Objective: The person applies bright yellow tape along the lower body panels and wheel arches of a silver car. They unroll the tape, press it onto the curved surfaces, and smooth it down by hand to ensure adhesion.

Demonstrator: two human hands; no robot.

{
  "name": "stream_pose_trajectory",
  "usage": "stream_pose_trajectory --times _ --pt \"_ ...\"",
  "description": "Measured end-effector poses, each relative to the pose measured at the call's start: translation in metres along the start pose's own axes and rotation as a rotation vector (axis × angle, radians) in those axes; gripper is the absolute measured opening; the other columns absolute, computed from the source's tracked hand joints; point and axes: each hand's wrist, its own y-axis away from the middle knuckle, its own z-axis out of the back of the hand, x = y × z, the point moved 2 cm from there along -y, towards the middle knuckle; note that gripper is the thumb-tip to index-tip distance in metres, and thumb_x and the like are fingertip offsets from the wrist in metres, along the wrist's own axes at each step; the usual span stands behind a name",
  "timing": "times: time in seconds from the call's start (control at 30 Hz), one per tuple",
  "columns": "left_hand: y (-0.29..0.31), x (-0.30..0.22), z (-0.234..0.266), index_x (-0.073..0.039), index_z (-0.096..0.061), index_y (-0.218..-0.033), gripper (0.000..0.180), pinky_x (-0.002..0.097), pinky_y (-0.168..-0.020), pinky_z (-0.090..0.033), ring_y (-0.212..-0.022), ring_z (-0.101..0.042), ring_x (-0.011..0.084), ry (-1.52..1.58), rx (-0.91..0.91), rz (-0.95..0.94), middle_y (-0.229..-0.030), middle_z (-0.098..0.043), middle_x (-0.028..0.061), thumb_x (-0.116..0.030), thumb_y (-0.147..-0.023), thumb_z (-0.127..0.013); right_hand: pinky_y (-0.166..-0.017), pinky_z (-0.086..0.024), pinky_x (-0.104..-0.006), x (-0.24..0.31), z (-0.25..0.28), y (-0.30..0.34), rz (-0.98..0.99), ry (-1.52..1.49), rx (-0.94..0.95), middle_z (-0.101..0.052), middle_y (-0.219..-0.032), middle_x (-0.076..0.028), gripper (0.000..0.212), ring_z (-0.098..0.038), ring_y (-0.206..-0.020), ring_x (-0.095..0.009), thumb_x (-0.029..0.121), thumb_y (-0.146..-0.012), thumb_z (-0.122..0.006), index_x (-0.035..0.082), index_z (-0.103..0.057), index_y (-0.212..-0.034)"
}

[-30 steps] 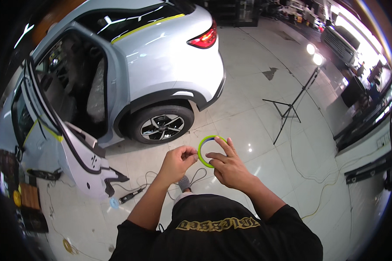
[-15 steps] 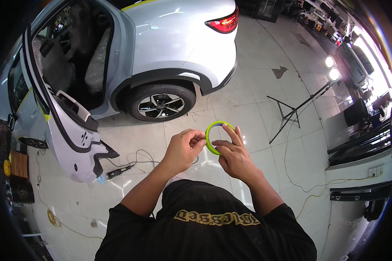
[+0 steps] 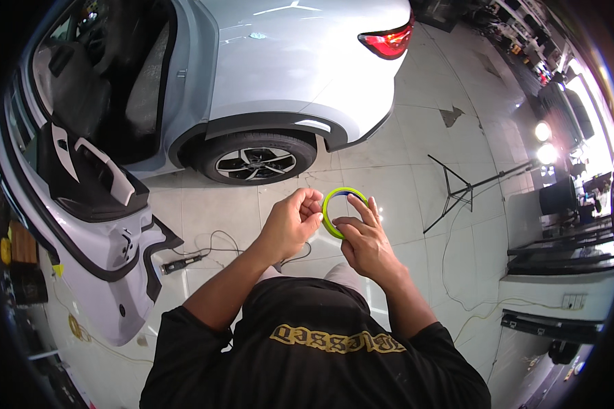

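Note:
In front of my chest, my right hand (image 3: 370, 247) grips a roll of yellow-green tape (image 3: 326, 217). Its fingers reach into and across the ring, and the roll stands nearly on edge. Just left of the roll is my left hand (image 3: 292, 223), with thumb and fingers curled together in a pinch. Whether the end of the tape is between those fingertips is too small to make out. A narrow gap separates the left fingertips from the roll.
A white car (image 3: 280, 75) with its rear door (image 3: 106, 273) swung open stands ahead and left. On the tiled floor lie a corded power tool (image 3: 182, 264) and cables. A tripod work light (image 3: 467, 187) stands to the right, near a wall socket (image 3: 574, 300).
My view has shifted, so the car's rear sits farther right and the open door looms larger. My left fingers have drawn slightly away from the roll; my right hand keeps its grip.

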Motion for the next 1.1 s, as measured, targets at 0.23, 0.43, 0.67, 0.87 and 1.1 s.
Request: stream_pose_trajectory --times 0.23,0.43,0.67,0.87,1.1 --pt "-0.058 0.009 -0.031 0.004 -0.055 -0.121 0.026 0.0241 -0.079 -0.052 -0.084 -0.057 0.0069 0.166 -0.101 -0.020 -0.098 -0.058 0.0022 -0.003 -0.096 -0.053 -0.118 -0.027 -0.0619 -0.082 0.012 -0.030 0.102 -0.208 0.030 -0.069 -0.111 -0.010 0.029 -0.051 -0.131 -0.037 -0.002 -0.076 -0.062 0.002 -0.066 -0.105" --pt "-0.067 -0.003 -0.060 0.001 -0.060 -0.113 0.016 0.0255 -0.075 -0.054 -0.088 -0.061 0.0080 0.040 -0.272 0.009 -0.098 -0.058 0.0022 -0.005 -0.098 -0.059 -0.113 -0.038 -0.0541 -0.127 0.040 -0.055 0.214 -0.351 0.109 -0.068 -0.101 -0.015 0.030 -0.063 -0.110 -0.033 0.002 -0.077 -0.064 -0.001 -0.066 -0.108" --pt "-0.067 -0.017 -0.042 0.000 -0.060 -0.101 0.009 0.0304 -0.067 -0.051 -0.076 -0.064 0.0173 -0.322 -0.464 0.007 -0.089 -0.064 0.0094 -0.004 -0.094 -0.064 -0.085 -0.050 -0.0458 -0.127 0.038 -0.092 0.279 -0.304 0.205 -0.068 -0.089 -0.015 0.030 -0.066 -0.087 -0.034 0.010 -0.081 -0.071 0.000 -0.066 -0.109" --pt "-0.068 0.018 0.051 0.000 -0.059 -0.102 0.011 0.0303 -0.065 -0.049 -0.071 -0.059 0.0136 -0.369 -0.655 -0.061 -0.079 -0.063 0.0067 -0.009 -0.095 -0.062 -0.078 -0.053 -0.0436 -0.119 0.015 -0.156 0.128 -0.210 0.397 -0.069 -0.082 -0.015 0.029 -0.067 -0.079 -0.034 0.018 -0.086 -0.071 0.005 -0.069 -0.112" --pt "-0.094 0.126 0.215 -0.005 -0.061 -0.100 0.009 0.0293 -0.064 -0.049 -0.068 -0.059 0.0135 -0.269 -0.958 -0.070 -0.078 -0.064 0.0057 -0.013 -0.097 -0.062 -0.070 -0.055 -0.0408 -0.106 -0.043 -0.260 0.152 -0.162 0.410 -0.070 -0.087 -0.013 0.026 -0.068 -0.077 -0.031 0.012 -0.090 -0.067 0.008 -0.068 -0.117"
